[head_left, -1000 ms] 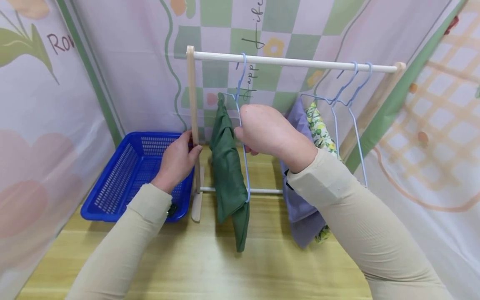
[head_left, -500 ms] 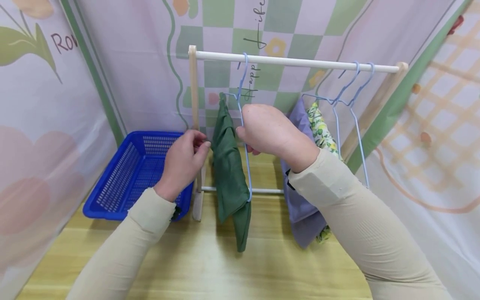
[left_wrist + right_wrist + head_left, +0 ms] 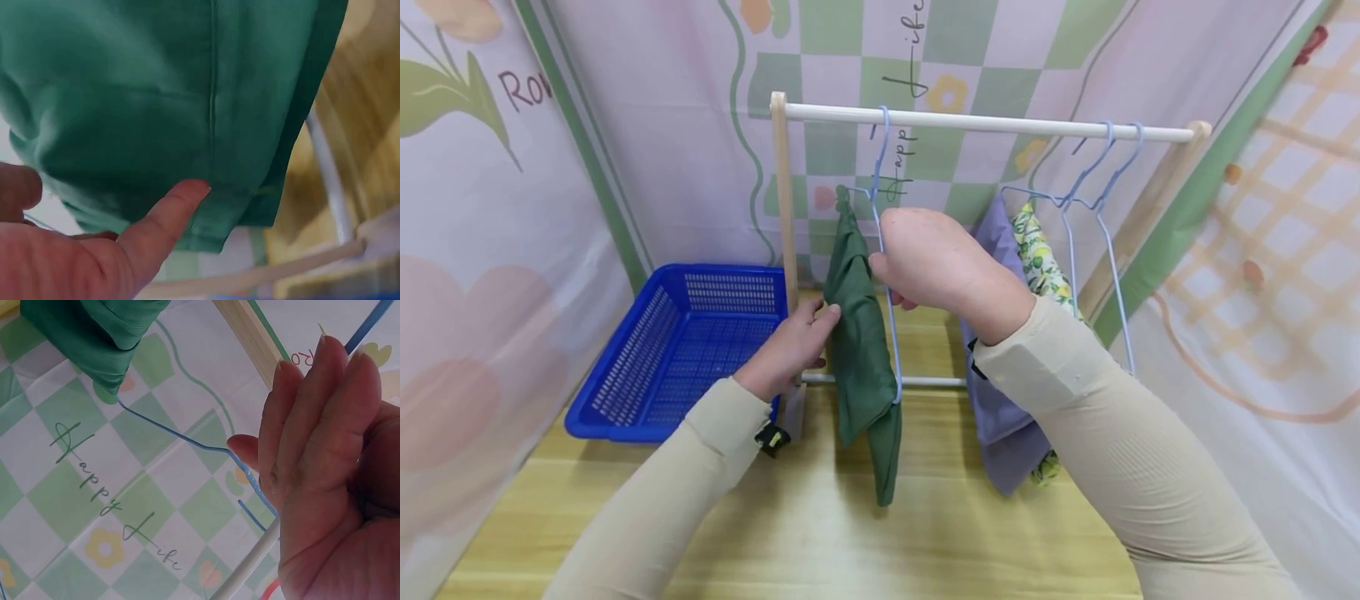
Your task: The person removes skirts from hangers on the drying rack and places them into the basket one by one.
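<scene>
A dark green garment hangs from a blue wire hanger near the left end of the rack. My right hand grips the hanger's sloping wire; in the right wrist view its bent fingers cover part of that wire. My left hand is at the garment's left side, fingertips on the cloth. In the left wrist view one straight finger lies against the green fabric, close to a stitched seam. The hanger's hook sits over the white rail.
A blue plastic basket stands left of the rack's wooden post. Toward the right, a lavender garment and a lemon-print garment hang on two more blue hangers. A white lower bar crosses behind, above the wooden table.
My left hand has left the rack's post and moved right and slightly down to touch the green garment. My right hand has stayed on the hanger.
</scene>
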Action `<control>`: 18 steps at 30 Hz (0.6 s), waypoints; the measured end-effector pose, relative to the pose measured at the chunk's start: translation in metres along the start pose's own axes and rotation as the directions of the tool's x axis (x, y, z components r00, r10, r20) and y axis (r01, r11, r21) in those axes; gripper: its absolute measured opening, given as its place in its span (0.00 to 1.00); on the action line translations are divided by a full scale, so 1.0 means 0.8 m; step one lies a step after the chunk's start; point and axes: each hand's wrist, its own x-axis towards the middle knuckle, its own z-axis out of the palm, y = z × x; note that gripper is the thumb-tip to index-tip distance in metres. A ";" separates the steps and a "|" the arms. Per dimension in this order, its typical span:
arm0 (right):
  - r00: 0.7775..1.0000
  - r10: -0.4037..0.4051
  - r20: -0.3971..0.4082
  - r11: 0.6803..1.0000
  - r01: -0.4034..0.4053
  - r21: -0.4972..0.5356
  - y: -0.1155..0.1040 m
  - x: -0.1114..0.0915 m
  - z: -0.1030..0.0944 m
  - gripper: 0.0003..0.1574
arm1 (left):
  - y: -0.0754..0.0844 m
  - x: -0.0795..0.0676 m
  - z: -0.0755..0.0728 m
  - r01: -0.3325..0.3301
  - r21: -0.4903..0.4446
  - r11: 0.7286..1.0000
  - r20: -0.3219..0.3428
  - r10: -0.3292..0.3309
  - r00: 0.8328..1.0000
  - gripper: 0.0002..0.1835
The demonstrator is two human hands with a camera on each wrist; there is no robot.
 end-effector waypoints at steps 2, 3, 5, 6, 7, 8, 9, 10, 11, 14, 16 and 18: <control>1.000 -0.002 -0.001 1.000 0.002 0.000 0.000 0.000 0.000 0.14 | -0.003 0.003 0.003 0.034 -0.095 0.995 0.018 -0.032 0.999 0.41; 1.000 -0.003 -0.001 1.000 0.003 0.000 0.000 0.000 0.000 0.14 | -0.004 0.004 0.005 0.043 -0.136 0.990 0.029 -0.039 0.999 0.40; 1.000 -0.007 -0.002 1.000 0.007 -0.001 0.000 0.000 -0.001 0.14 | -0.007 0.006 0.007 0.068 -0.201 0.977 0.049 -0.059 0.997 0.40; 1.000 -0.010 -0.004 1.000 0.010 0.000 0.000 0.000 0.000 0.14 | -0.008 0.007 0.007 0.080 -0.216 0.973 0.051 -0.070 0.996 0.40; 1.000 -0.011 -0.006 1.000 0.011 0.001 0.000 0.000 0.000 0.14 | -0.009 0.007 0.008 0.093 -0.234 0.968 0.052 -0.083 0.995 0.39; 1.000 -0.012 -0.008 1.000 0.012 0.003 0.000 0.001 0.000 0.14 | -0.010 0.008 0.008 0.106 -0.248 0.963 0.052 -0.096 0.994 0.39; 1.000 -0.013 -0.009 1.000 0.013 0.001 0.000 0.001 0.000 0.14 | -0.011 0.009 0.008 0.124 -0.261 0.957 0.054 -0.113 0.992 0.38; 1.000 -0.013 -0.010 1.000 0.013 0.000 0.000 0.001 0.000 0.15 | -0.012 0.009 0.008 0.141 -0.275 0.951 0.053 -0.132 0.990 0.37; 1.000 -0.012 -0.011 1.000 0.012 -0.002 0.000 0.001 0.000 0.15 | -0.014 0.011 0.008 0.157 -0.293 0.943 0.053 -0.148 0.988 0.37; 1.000 -0.008 -0.011 1.000 0.008 -0.002 0.000 0.002 0.000 0.14 | -0.019 0.016 0.010 0.200 -0.352 0.914 0.063 -0.190 0.980 0.37; 1.000 -0.006 -0.009 1.000 0.006 0.000 -0.001 0.001 0.000 0.14 | -0.023 0.019 0.011 0.221 -0.388 0.895 0.078 -0.207 0.975 0.38; 1.000 -0.003 -0.006 1.000 0.003 0.004 -0.002 0.001 0.000 0.14 | -0.027 0.022 0.013 0.242 -0.414 0.878 0.089 -0.226 0.970 0.38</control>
